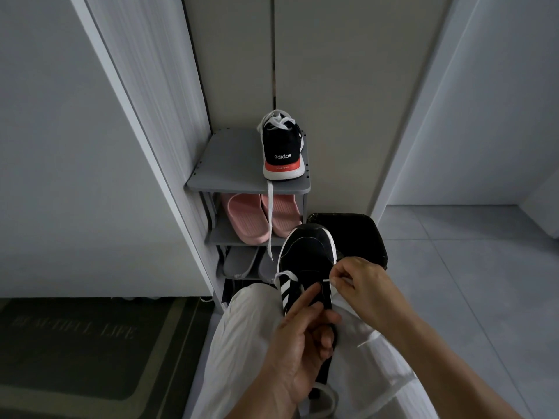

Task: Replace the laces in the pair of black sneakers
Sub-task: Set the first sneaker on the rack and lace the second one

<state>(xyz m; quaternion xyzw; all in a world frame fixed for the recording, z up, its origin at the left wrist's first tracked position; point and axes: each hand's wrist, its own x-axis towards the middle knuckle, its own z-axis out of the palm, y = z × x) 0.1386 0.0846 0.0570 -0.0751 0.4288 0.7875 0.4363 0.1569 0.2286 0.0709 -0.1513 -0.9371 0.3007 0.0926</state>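
Note:
A black sneaker [305,255] with white stripes rests on my lap, toe pointing away. My left hand [298,343] grips it at the collar, the index finger stretched along its tongue. My right hand [360,285] pinches the tip of a white lace [328,281] at the shoe's right eyelets; another bit of lace loops out on the left side. The second black sneaker [282,146], with a red and white heel, stands on the top of a grey shoe rack [230,164], heel toward me. Its white lace [269,213] hangs down over the rack's front edge.
Pink slippers [248,219] lie on the rack's middle shelf and grey ones [239,263] below. A black bin [357,234] stands right of the rack. A dark doormat [81,349] lies at lower left. White walls flank the rack; grey floor tiles spread right.

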